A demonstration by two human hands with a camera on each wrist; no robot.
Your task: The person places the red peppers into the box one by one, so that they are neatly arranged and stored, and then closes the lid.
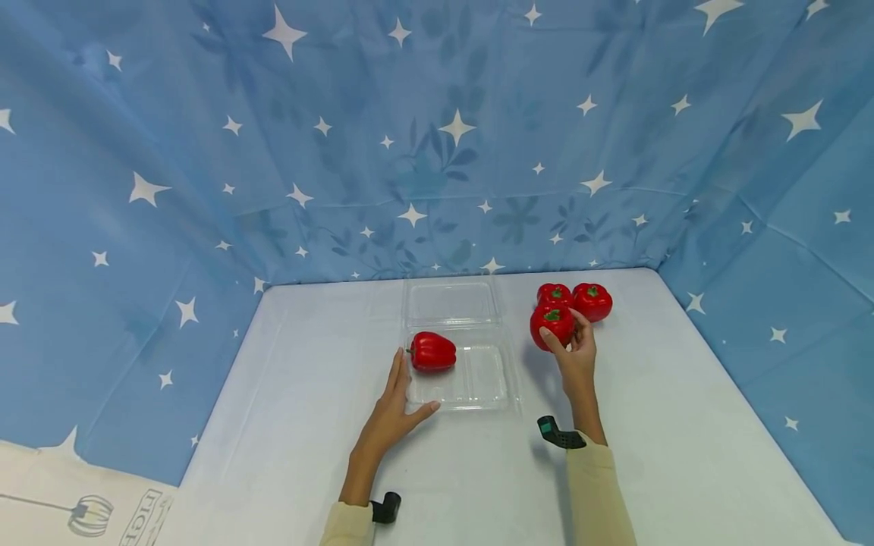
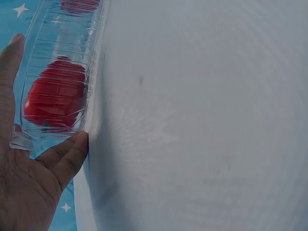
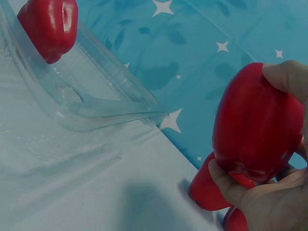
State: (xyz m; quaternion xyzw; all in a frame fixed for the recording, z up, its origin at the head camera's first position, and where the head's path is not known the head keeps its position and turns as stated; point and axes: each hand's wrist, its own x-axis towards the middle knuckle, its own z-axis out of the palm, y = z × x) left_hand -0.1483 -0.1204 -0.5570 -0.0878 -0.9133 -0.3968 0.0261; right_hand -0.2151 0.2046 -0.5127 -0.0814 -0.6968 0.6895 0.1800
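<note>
A clear plastic clamshell container [image 1: 488,379] lies with its lid [image 1: 453,302] folded back on the white table. One red bell pepper [image 1: 433,352] rests on its side in the left of the base, stem to the left. My left hand [image 1: 391,418], fingers straight and thumb spread, touches the container's near left corner; the left wrist view shows the pepper [image 2: 55,94] through the ridged wall. My right hand [image 1: 577,359] grips another red bell pepper [image 1: 551,326] between thumb and fingers, held above the table right of the container. In the right wrist view this pepper [image 3: 257,122] hides part of the fingers.
Two more red bell peppers, one at the left [image 1: 554,294] and one at the right [image 1: 592,302], stand at the back right of the white table [image 1: 478,478]. A blue star-patterned cloth [image 1: 382,167] hangs around the back and sides.
</note>
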